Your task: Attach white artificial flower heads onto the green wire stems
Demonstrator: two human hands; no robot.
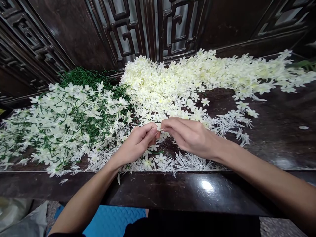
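Observation:
My left hand [138,143] and my right hand [191,135] meet over the dark wooden table [197,189], fingers pinched together on a small white artificial flower [159,127] held between them. Under and around the hands lie thin white plastic stamen pieces [190,161]. To the left spreads a pile of white flowers on green wire stems [66,125]. Behind the hands is a big heap of loose cream-white flower heads [168,85].
A carved dark wooden screen [128,29] stands along the table's back edge. More loose flowers [261,72] trail to the far right. A blue cushion [111,220] shows below the table's front edge, and a grey bag [19,217] lies at the lower left.

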